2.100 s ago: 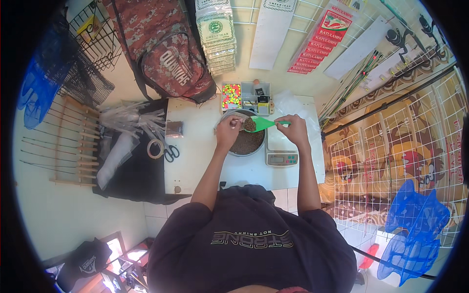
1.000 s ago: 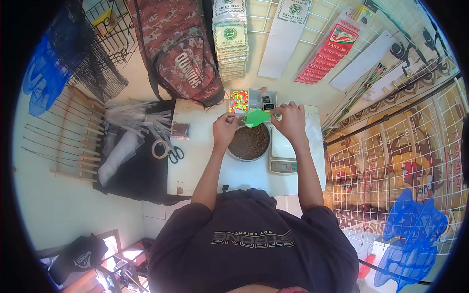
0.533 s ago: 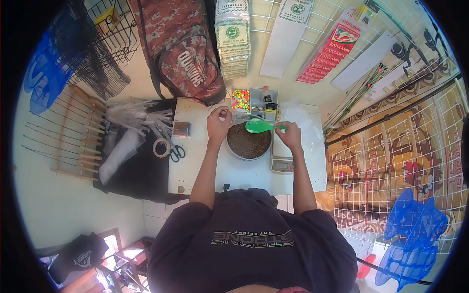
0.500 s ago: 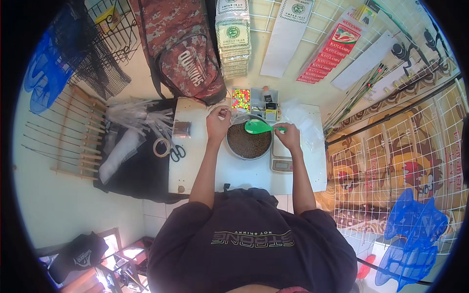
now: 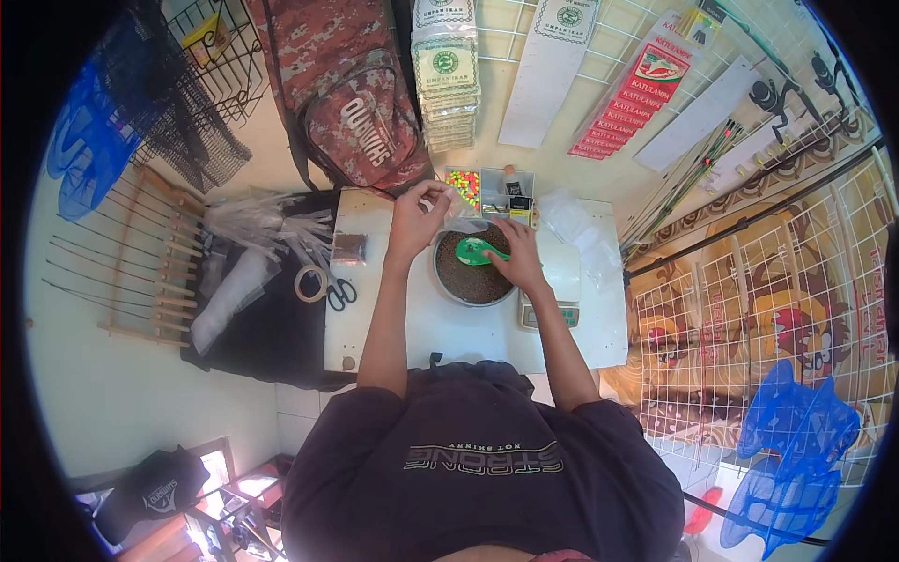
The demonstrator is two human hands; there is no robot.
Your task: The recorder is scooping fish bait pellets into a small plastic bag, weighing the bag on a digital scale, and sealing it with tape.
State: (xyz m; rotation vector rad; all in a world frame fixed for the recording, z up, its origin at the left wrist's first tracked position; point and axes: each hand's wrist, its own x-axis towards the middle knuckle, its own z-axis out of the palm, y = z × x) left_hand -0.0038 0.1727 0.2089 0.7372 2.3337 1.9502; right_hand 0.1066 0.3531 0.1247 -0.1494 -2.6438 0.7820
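Note:
A round metal bowl (image 5: 471, 303) full of small brown pellets (image 5: 468, 283) stands on the white table in front of me. The green scoop (image 5: 476, 251) lies over the pellets, its handle toward the right. My left hand (image 5: 420, 215), at the bowl's upper left, pinches a clear plastic bag (image 5: 461, 212) that hangs over the far rim. My right hand (image 5: 516, 251) is over the bowl's right side, fingers stretched apart toward the bag. Its thumb is beside the scoop's handle; whether it touches the handle or bag I cannot make out.
A scale (image 5: 551, 316) stands right of the bowl. Behind are a box of colourful pellets (image 5: 463, 187) and a grey compartment tray (image 5: 518, 180). A filled packet (image 5: 349, 247), tape roll (image 5: 310, 283) and scissors (image 5: 341, 294) lie left; plastic bags (image 5: 581, 234) lie right.
The scoop has come down and left onto the pellets. My right hand has moved left over the bowl, its fingers spreading. My left hand has risen slightly with the bag.

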